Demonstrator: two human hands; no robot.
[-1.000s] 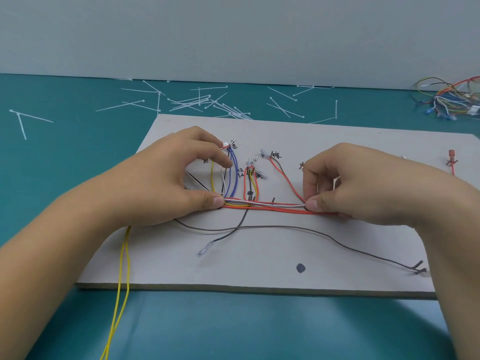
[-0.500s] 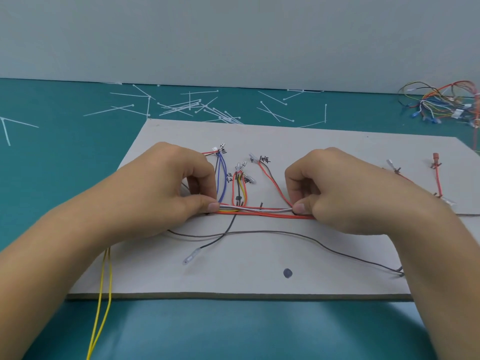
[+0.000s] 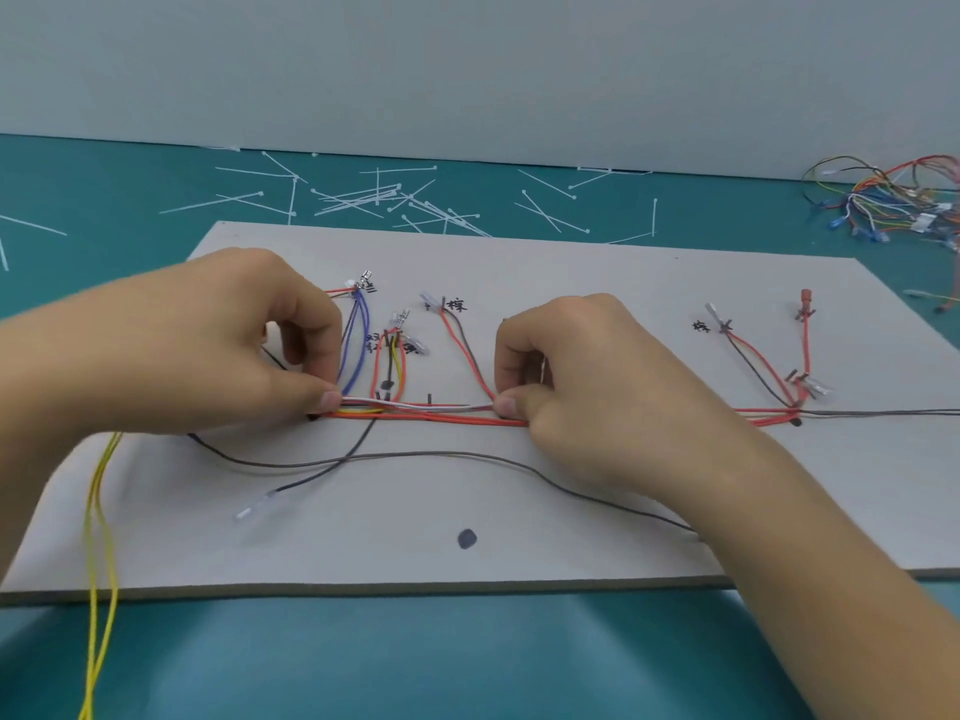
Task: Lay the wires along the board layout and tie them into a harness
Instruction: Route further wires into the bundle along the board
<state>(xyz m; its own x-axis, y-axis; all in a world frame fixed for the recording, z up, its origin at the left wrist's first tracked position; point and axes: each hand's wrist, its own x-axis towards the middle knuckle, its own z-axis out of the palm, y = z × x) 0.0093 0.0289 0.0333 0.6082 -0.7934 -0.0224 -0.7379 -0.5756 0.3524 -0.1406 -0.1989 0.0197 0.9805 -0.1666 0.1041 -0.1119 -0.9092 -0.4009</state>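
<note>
A grey layout board (image 3: 519, 511) lies on the teal table. A bundle of red, white and yellow wires (image 3: 426, 412) runs left to right across its middle. My left hand (image 3: 223, 350) pinches the bundle at its left end between thumb and fingers. My right hand (image 3: 587, 376) pinches it further right. Branch wires rise from the bundle: blue ones (image 3: 358, 340), red and yellow ones (image 3: 392, 363), a red and brown pair (image 3: 462, 350). A loose dark wire (image 3: 415, 457) sags below the bundle. Two yellow wires (image 3: 98, 563) hang off the board's front left.
Several white cable ties (image 3: 374, 200) lie scattered on the table behind the board. A pile of spare coloured wires (image 3: 888, 200) sits at the far right. More red and brown branches (image 3: 769, 376) lie on the board's right. A dark dot (image 3: 466, 538) marks the board's front.
Both hands have lowered onto the bundle and closed their pinch on it. The view has shifted, showing more of the board's right side.
</note>
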